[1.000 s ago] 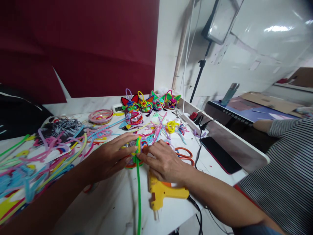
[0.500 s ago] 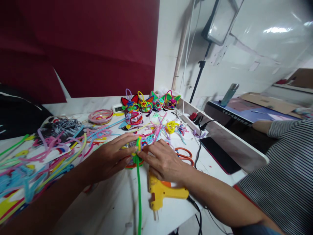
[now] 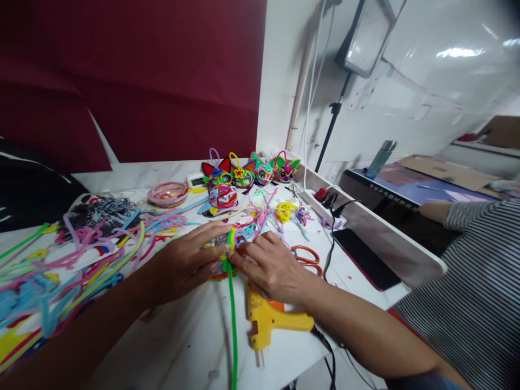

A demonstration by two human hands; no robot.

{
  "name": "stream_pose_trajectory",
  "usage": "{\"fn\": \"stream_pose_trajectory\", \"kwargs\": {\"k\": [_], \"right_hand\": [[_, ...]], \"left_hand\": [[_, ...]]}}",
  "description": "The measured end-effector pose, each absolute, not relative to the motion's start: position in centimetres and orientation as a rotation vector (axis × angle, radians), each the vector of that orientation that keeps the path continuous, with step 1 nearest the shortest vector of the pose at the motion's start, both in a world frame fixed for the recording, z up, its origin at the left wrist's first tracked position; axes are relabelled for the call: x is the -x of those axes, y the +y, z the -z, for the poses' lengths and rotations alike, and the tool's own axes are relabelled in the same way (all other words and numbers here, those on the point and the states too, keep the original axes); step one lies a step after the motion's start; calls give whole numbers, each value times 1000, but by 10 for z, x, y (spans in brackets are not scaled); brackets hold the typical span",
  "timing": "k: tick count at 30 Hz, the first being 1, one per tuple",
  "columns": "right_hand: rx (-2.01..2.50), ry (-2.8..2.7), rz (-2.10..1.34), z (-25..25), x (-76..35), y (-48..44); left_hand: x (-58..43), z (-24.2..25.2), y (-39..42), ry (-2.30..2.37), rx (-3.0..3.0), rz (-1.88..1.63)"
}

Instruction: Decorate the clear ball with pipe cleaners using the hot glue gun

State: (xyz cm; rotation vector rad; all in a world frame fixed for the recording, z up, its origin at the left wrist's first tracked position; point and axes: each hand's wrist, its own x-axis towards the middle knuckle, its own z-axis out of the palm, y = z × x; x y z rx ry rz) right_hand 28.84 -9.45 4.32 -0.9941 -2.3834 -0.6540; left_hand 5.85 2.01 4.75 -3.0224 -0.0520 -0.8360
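Between my two hands sits a colourful ball-like craft piece [image 3: 225, 265] wound with pipe cleaners, on the white table. My left hand [image 3: 182, 265] grips its left side, with fingertips on its top. From the right, my right hand [image 3: 270, 265] presses its fingers against the piece near a green strip. A long green pipe cleaner [image 3: 233, 325] runs from the piece down toward the table's front edge. Just below my right hand lies a yellow glue gun [image 3: 268, 320]. Orange-handled scissors [image 3: 306, 254] rest to the right of that hand, partly covered.
Several finished cat-faced ornaments [image 3: 244, 174] stand at the back, near a wound bowl [image 3: 167, 193]. Loose pipe cleaners [image 3: 93, 254] cover the left side. A black phone [image 3: 365, 259] and a power strip [image 3: 330, 206] lie right. A person in a striped top [image 3: 471, 281] is at the right.
The lower end of the green pipe cleaner has shifted slightly right. Both hands hold nearly the same position on the craft piece.
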Motion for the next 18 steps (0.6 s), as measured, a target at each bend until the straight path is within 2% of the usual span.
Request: {"fn": "stream_pose_trajectory", "kwargs": {"k": [18], "right_hand": [[994,-2387,658,-41,-288,-94]], "left_hand": [[-55,-44,24,-74,3048,774]]}}
